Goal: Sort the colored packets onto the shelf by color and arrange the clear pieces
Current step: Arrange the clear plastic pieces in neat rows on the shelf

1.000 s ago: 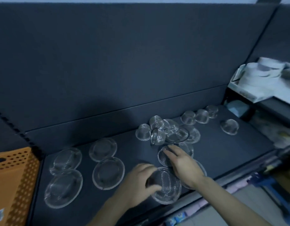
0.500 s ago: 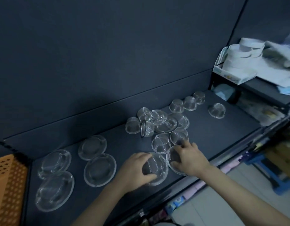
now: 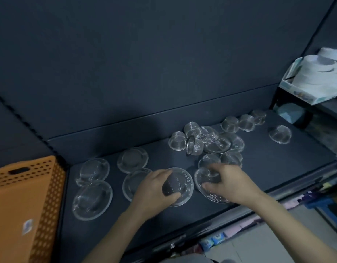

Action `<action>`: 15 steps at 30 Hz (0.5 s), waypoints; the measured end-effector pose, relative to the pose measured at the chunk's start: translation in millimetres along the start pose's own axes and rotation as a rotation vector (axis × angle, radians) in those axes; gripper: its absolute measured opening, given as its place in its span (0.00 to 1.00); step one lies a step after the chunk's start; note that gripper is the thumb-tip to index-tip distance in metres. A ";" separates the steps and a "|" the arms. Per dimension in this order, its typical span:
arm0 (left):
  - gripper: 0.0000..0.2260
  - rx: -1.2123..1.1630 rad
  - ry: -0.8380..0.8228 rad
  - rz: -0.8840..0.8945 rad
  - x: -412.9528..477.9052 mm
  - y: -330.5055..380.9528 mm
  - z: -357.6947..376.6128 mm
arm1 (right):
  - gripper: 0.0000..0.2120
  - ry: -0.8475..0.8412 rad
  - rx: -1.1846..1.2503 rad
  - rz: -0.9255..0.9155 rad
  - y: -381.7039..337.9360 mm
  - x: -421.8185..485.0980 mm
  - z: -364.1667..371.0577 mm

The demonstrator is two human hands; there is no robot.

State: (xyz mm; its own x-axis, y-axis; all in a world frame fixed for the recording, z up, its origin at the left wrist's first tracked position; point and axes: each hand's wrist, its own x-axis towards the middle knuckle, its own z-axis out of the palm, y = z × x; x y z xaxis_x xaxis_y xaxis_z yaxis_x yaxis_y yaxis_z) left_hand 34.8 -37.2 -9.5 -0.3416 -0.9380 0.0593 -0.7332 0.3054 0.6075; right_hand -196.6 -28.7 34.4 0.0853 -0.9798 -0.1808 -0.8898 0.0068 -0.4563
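Holding clear dish [image 3: 184, 179] in curled L grip [image 3: 156, 188], shelf [image 3: 277, 168] front, 6 o'clock. Pinching 2nd dish [image 3: 211, 194] w/ R grip [image 3: 230, 183], just beside at its 3 o'clock. Four more dishes [image 3: 132, 160] at 9 o'clock, cups [image 3: 194, 143] heaped at 1 o'clock, crate [image 3: 21, 196] far L.

Shelf [image 3: 277, 168]: plain dark slate-blue, as is the back panel [image 3: 144, 63]. Flat saucers [image 3: 92, 199], left group: colourless, clear, unpatterned. Left dish [image 3: 182, 184], in the left hand [image 3: 156, 188]: clear, with fine rows of pale dots over a dark-looking dome. Right dish [image 3: 211, 194], under the right hand [image 3: 230, 183]: clear, rim speckled with the same small dots. Small cups [image 3: 246, 122], rear row: clear, with a fine mesh-like texture. Basket [image 3: 21, 196]: orange, walls pierced by regular round holes; white label [image 3: 28, 226] with a blue mark. Rolls [image 3: 315, 73]: white. Box [image 3: 304, 95]: white and pale teal. Stool [image 3: 326, 204]: blue.
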 end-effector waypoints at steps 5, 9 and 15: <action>0.31 0.009 0.114 -0.109 -34.5 -21.7 -23.4 | 0.28 0.031 -0.012 -0.195 -42.9 5.1 41.5; 0.29 0.007 0.137 -0.203 -70.5 -38.1 -33.2 | 0.27 -0.012 -0.038 -0.279 -66.7 7.7 69.2; 0.30 0.020 0.161 -0.341 -116.6 -60.3 -44.8 | 0.25 -0.075 -0.089 -0.362 -89.1 2.5 94.7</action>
State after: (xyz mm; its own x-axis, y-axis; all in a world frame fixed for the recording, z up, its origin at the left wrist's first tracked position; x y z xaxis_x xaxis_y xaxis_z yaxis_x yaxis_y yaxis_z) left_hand 145.2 46.4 -17.5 0.0196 -0.9996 -0.0191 -0.8007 -0.0271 0.5984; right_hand -74.7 -12.9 -7.9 0.4311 -0.8982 -0.0864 -0.8310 -0.3579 -0.4259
